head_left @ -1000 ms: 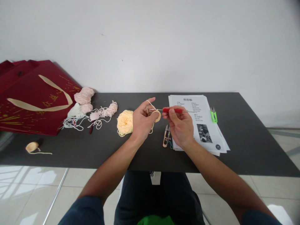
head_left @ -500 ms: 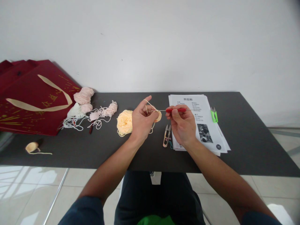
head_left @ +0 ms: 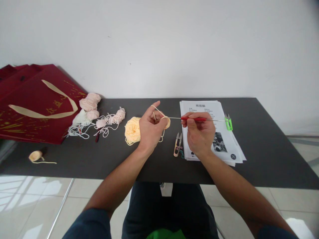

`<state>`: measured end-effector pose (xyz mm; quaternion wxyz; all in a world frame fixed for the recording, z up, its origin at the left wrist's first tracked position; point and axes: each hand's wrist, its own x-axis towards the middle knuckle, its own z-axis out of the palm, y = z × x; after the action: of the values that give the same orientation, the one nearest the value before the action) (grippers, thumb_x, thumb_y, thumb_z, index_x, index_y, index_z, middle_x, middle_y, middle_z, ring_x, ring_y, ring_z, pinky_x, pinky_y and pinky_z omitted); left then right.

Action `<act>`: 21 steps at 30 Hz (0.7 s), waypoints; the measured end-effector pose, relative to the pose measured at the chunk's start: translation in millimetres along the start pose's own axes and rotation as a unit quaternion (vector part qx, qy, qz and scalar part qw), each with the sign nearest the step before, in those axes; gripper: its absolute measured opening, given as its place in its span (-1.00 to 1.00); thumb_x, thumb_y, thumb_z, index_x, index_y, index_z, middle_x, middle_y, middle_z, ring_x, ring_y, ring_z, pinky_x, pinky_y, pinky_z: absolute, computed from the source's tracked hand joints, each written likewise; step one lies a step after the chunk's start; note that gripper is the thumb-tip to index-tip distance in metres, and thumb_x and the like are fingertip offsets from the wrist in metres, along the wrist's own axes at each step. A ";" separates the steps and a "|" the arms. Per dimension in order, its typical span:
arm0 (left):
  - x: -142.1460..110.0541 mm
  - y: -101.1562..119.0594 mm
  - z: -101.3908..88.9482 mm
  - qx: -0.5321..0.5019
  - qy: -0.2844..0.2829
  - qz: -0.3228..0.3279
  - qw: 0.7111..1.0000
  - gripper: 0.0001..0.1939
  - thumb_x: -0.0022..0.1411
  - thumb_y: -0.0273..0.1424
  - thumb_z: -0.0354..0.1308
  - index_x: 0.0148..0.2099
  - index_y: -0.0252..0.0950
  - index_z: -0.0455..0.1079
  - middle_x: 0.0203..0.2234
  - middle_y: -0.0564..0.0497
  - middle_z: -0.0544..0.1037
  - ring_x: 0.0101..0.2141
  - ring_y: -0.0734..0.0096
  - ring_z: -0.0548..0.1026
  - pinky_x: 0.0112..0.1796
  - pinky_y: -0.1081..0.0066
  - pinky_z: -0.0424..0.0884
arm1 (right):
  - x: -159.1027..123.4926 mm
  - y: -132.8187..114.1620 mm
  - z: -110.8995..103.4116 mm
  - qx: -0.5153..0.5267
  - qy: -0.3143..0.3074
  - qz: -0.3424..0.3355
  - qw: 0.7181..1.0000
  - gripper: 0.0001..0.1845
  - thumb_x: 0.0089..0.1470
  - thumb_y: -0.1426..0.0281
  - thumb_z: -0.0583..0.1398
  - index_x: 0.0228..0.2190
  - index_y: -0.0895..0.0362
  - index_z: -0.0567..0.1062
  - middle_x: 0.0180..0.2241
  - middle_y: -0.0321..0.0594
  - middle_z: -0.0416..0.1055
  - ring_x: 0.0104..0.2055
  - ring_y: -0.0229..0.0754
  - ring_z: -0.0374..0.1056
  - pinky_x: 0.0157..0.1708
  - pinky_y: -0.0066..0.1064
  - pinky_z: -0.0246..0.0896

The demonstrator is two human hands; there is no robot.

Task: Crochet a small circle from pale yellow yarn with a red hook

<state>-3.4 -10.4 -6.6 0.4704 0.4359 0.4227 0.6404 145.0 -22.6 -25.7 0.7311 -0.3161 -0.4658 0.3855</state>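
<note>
My left hand [head_left: 152, 127] pinches a small cream crochet piece [head_left: 168, 123] between thumb and fingers. A strand of yarn runs over its raised index finger. In my right hand [head_left: 200, 132] is a crochet hook [head_left: 196, 119] with a red grip, its metal shaft showing on both sides. The hook's tip reaches left to the top of the crochet piece; whether a loop sits on it is too small to tell. Just behind my left hand lies a ball of pale yellow yarn [head_left: 132, 130]. Thread snips [head_left: 177, 144] rest below, between both hands.
Printed sheets [head_left: 199, 106] lie under my right hand, with green-handled snips [head_left: 228, 122] at their right edge. Pink and white yarn [head_left: 89, 102] sits beside a dark red gift bag [head_left: 37, 103]. Another cream crochet piece [head_left: 35, 155] lies at the table's [head_left: 82, 162] left.
My right hand has moved right with the crochet hook, drawing its tip away from my left fingers toward the edge of the crochet piece. My left hand has barely moved.
</note>
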 end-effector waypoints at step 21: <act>0.2 -5.3 1.2 0.039 0.074 0.030 0.996 -0.51 0.05 -0.50 0.39 0.07 -0.23 0.50 -0.49 0.15 0.59 -0.50 0.50 0.51 -0.39 0.45 0.48 | -17.1 -8.7 0.8 -0.239 -0.131 -0.278 0.921 -0.52 0.17 0.64 0.25 0.02 -0.07 0.61 -0.08 -0.14 0.69 -0.11 -0.04 0.64 -0.19 -0.13 0.60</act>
<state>-1.0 -9.0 -11.3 0.4012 0.4177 0.4681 0.6674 142.0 -41.5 -25.7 0.6440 -0.2855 -0.7049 0.0824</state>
